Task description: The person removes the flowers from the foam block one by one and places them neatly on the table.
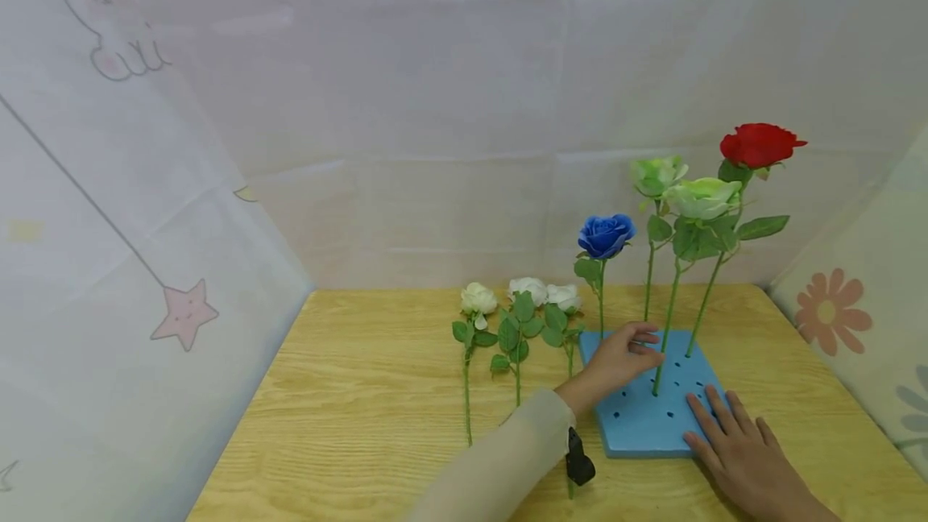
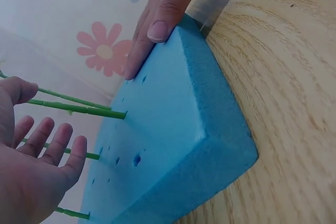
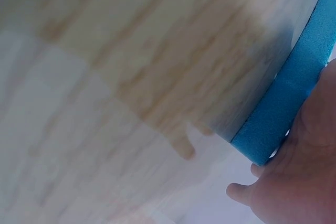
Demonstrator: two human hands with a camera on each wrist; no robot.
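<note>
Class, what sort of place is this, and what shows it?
Probably a staged tabletop workspace: a wood-grain table, a cartoon-printed backdrop behind it, and a blue block holding standing flowers.

Creased, cartoon-printed sheets (image 1: 94,264) around a wood-grain table (image 1: 348,393) suggest a makeshift booth.

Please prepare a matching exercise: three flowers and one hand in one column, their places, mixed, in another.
1. Blue, layered artificial rose
2. Red, broad artificial rose
3. Cream, rounded artificial rose
4. Person's right hand

A. Lying on the wooden tabletop
B. Resting on the light blue foam block
C. Leftmost standing flower in head view
D. Rightmost standing flower in head view

Pairs: 1-C; 2-D; 3-A; 4-B
</note>
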